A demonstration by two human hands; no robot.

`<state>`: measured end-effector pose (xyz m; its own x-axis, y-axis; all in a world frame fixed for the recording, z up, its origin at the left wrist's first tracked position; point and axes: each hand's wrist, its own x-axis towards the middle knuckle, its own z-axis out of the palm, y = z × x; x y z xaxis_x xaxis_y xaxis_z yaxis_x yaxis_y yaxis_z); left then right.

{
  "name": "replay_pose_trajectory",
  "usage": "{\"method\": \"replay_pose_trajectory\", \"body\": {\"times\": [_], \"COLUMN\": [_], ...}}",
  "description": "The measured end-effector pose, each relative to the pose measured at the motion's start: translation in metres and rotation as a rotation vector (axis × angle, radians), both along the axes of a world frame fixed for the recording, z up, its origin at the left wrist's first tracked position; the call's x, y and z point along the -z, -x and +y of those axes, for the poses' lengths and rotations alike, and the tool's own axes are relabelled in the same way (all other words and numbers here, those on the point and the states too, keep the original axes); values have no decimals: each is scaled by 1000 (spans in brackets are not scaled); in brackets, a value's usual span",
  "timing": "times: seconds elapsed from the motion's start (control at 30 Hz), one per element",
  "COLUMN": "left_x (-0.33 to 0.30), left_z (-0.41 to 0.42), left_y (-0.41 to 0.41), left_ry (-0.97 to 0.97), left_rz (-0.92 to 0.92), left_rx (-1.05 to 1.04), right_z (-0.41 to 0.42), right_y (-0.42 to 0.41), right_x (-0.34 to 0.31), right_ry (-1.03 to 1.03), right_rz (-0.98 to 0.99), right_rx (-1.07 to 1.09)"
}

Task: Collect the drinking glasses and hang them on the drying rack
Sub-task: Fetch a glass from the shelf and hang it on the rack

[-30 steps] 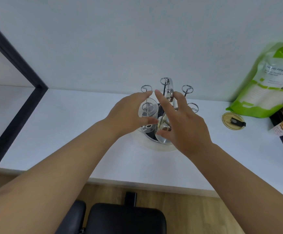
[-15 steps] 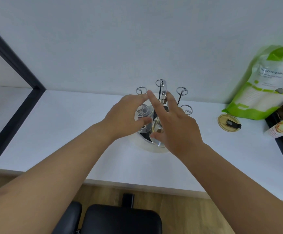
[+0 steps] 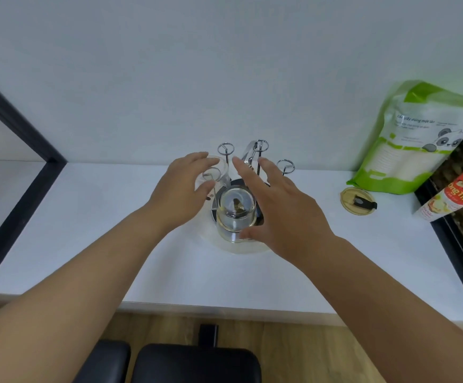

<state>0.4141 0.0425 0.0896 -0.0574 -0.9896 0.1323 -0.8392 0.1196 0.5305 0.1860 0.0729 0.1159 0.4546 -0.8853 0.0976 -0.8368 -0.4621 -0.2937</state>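
A wire drying rack (image 3: 258,150) with ring-tipped pegs stands on a round white base (image 3: 225,246) at the back of the white counter. One clear drinking glass (image 3: 236,214) sits upside down on a front peg. A second clear glass (image 3: 220,172) hangs on a left peg. My left hand (image 3: 180,189) cups this second glass between thumb and fingers. My right hand (image 3: 277,208) hovers just right of the front glass with fingers spread, and its thumb rests by the glass's lower rim.
A green and white pouch (image 3: 421,139) leans on the wall at right, with a round amber lid (image 3: 356,204) and a red carton (image 3: 445,194) near it. A black frame (image 3: 17,150) borders the counter's left. Black chair seats (image 3: 197,363) sit below the front edge.
My right hand has let go of the front glass and spread its fingers, leaving the glass on its peg. My left hand has shifted slightly left on the other glass.
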Motion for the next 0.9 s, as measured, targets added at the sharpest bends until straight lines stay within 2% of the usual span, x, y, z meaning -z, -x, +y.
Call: {"method": "replay_pose_trajectory", "body": {"times": [0.13,0.27,0.6,0.9], "left_x": [-8,2,11,6], "left_z": [26,43,29,25], "left_y": [12,30,20,14], "left_ry": [112,54,32,9], "left_rz": [134,46,126,78], "left_rx": [-66,0,-5,23], "right_z": [0,-1,0,3], "right_y": [15,24,28,23], "right_x": [-1,4,20,11], "right_ry": [-7,-23,-55,-104], "right_rz": [-47,-43,-13,-34], "right_rx": [30,55,79,87]}}
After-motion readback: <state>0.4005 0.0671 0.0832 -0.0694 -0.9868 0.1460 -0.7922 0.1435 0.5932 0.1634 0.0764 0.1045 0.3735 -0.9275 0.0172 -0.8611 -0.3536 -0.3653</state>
